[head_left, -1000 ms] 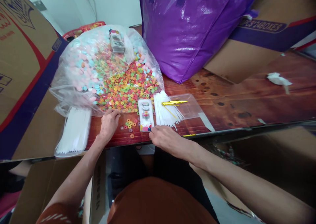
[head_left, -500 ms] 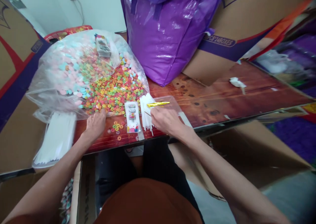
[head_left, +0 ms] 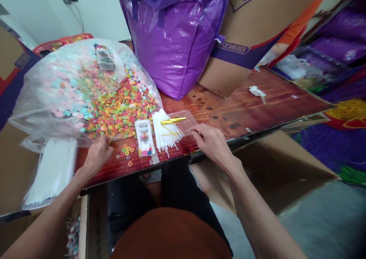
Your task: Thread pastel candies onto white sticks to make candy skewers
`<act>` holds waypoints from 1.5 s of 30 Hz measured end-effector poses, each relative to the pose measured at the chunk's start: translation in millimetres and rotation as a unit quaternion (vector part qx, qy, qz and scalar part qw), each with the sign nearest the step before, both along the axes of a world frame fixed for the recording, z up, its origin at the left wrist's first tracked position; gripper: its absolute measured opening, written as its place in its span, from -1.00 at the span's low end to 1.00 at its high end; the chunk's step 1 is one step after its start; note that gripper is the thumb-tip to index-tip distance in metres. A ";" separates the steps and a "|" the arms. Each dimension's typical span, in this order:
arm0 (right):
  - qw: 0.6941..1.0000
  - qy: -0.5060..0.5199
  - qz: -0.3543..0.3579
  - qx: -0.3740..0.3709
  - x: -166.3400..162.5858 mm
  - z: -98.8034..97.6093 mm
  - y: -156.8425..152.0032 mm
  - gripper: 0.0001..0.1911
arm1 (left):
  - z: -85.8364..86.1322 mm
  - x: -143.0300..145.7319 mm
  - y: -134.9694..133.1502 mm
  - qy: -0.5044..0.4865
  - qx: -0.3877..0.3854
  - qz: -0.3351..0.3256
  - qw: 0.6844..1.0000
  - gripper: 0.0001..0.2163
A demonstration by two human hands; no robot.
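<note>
My left hand [head_left: 98, 152] is closed at the front edge of a large clear bag of ring-shaped candies [head_left: 117, 114]. A small yellow bit shows at its fingertips, too small to name. My right hand [head_left: 211, 141] has thumb and finger pinched on the right edge of a clear plastic bag [head_left: 187, 120]. Gold twist ties [head_left: 173, 120] and a fan of white sticks [head_left: 162, 137] lie left of that hand. A stack of printed cards [head_left: 144, 137] is beside the sticks. Several loose candy rings [head_left: 126, 150] lie between my hands.
A purple bag [head_left: 174, 45] and a cardboard box [head_left: 246, 30] stand at the back of the wooden table [head_left: 228, 118]. A pack of white sticks [head_left: 53, 167] lies at the left. Crumpled white tissue [head_left: 257, 91] sits at the right. An open carton [head_left: 286, 160] is below the edge.
My right hand has moved right, off the white sticks to the clear plastic bag's edge, uncovering loose gold ties. My left hand has drawn slightly back and closed. The view has shifted right.
</note>
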State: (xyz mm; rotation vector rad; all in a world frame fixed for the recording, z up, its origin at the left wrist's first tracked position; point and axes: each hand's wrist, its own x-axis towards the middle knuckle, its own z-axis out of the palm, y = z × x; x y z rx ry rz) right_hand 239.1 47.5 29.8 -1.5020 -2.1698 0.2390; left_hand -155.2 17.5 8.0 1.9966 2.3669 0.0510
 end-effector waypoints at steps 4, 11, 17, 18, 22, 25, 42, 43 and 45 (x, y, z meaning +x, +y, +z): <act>0.997 0.064 0.030 0.011 12.8 -19.9 -21.7 -0.77 | -0.6 -15.5 -7.6 -0.089 0.026 0.035 0.995 -0.78; 0.993 0.093 0.075 -0.012 -4.2 -46.3 -40.4 -0.75 | 8.6 -7.6 -4.8 -0.035 0.018 0.018 0.999 -0.79; 0.988 0.085 0.124 -0.020 -25.8 -51.1 -47.1 -0.75 | 14.4 6.4 7.8 0.096 -0.066 0.016 0.993 -0.73; 0.987 0.088 0.132 -0.021 -28.2 -51.9 -47.6 -0.75 | 15.0 7.8 10.0 0.100 -0.071 0.018 0.992 -0.74; 0.984 0.101 0.146 -0.021 -34.3 -54.7 -50.6 -0.77 | 16.7 9.7 13.6 0.107 -0.083 0.013 0.991 -0.76; 0.983 0.111 0.141 -0.033 -36.1 -55.8 -55.2 -0.78 | 18.3 7.0 8.5 0.102 -0.080 -0.003 0.992 -0.76; 0.972 0.106 0.203 -0.055 -87.8 -50.4 -76.8 -0.75 | 26.4 2.5 15.5 0.110 -0.144 -0.015 0.983 -0.68; 0.971 0.107 0.203 -0.057 -88.7 -50.8 -77.9 -0.75 | 27.6 2.3 15.1 0.108 -0.146 -0.019 0.983 -0.69; 0.970 0.113 0.204 -0.061 -89.7 -51.3 -79.4 -0.76 | 28.8 2.6 14.0 0.106 -0.147 -0.022 0.983 -0.71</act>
